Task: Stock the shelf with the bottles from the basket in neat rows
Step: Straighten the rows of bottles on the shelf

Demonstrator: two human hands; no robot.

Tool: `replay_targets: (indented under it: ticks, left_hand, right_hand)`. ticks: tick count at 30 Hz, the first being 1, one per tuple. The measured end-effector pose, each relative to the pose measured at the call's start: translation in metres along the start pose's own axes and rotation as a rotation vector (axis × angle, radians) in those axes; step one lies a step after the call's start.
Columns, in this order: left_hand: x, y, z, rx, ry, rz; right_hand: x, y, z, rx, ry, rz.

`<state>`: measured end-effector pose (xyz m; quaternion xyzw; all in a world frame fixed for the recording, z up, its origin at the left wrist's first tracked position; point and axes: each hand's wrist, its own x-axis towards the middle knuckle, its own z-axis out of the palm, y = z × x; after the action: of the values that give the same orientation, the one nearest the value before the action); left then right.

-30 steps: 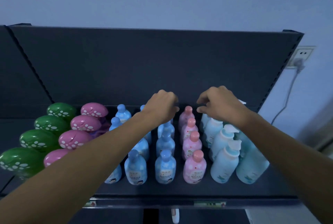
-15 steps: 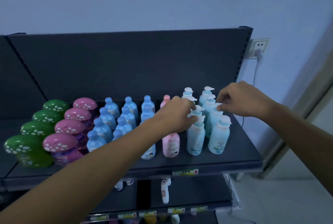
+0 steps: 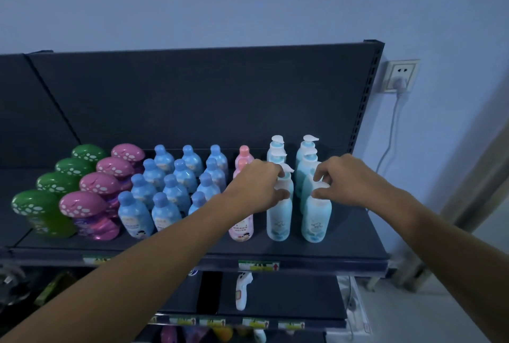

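Note:
The dark shelf (image 3: 344, 249) carries bottles in rows running front to back: green dotted-cap bottles (image 3: 41, 211), pink dotted-cap bottles (image 3: 88, 216), three rows of blue bottles (image 3: 135, 214), a row of pink bottles (image 3: 241, 228) and two rows of pale teal pump bottles. My left hand (image 3: 254, 187) pinches the pump head of the front teal bottle (image 3: 278, 218) in the left teal row. My right hand (image 3: 347, 180) pinches the top of the front teal bottle (image 3: 315, 218) in the right teal row. No basket is in view.
The shelf's back panel (image 3: 192, 100) rises behind the rows. A lower shelf (image 3: 289, 301) holds a white device (image 3: 241, 290). A wall socket with a plugged cable (image 3: 399, 78) is to the right of the shelf. Bare shelf surface lies right of the teal rows.
Both hands slid forward from the rear bottles to the front pump bottles. The view pulled back and turned right, so the shelf's right end and lower shelves show.

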<state>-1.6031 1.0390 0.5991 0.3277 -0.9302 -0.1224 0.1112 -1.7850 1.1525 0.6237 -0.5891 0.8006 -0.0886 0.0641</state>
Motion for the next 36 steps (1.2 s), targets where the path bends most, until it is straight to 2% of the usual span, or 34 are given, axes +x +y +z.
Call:
replay_targets:
  ticks: [12,18,20,25,30,36]
  left_hand:
    - [0.004,0.001,0.005,0.036,0.006,-0.025]
    - [0.024,-0.006,-0.005,0.075,0.172,-0.004]
    - [0.032,-0.010,-0.009,0.061,0.134,0.010]
    - [0.047,-0.019,-0.011,0.062,-0.080,0.053]
    - [0.057,-0.023,-0.007,-0.011,-0.090,0.058]
    - [0.064,-0.022,0.001,0.037,-0.083,0.054]
  right_hand:
    - [0.009,0.005,0.004,-0.063,-0.010,-0.032]
    - [0.026,0.002,-0.007,-0.079,0.139,-0.051]
    - [0.031,0.003,-0.008,-0.094,0.142,-0.043]
    - [0.042,0.006,-0.007,-0.094,0.060,-0.009]
    - [0.050,0.011,-0.003,-0.117,0.021,0.013]
    - [0.057,0.017,0.005,-0.061,-0.015,0.015]
